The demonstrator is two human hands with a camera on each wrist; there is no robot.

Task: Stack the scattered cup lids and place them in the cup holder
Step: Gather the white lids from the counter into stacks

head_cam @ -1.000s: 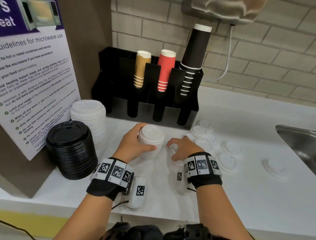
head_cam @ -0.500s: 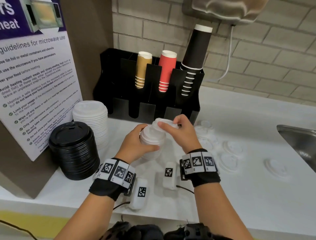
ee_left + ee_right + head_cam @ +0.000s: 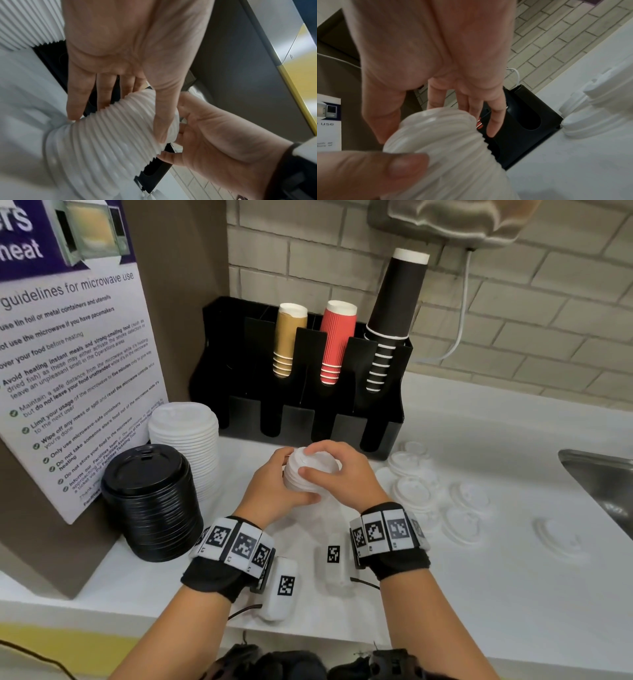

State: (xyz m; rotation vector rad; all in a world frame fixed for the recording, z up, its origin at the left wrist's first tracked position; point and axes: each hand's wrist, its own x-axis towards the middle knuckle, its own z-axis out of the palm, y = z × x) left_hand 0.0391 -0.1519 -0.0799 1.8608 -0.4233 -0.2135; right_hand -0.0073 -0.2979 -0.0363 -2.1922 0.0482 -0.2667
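We see the left hand (image 3: pixel 274 491) curled round the side of a white lid stack (image 3: pixel 305 474), thumb and fingers gripping it just above the desk (image 3: pixel 479 594), near the black holder (image 3: pixel 301 419). The right hand (image 3: pixel 337 470) caps the stack's top, fingers bent over its rim. Loose lids (image 3: pixel 462 508) lie to the right.

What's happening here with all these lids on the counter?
A person is gathering small white cup lids into one stack. The left hand grips the stack from the side, while the right hand sits over its top lid. More loose white lids lie on the counter to the right. The black cup holder behind holds only cups in its visible slots.
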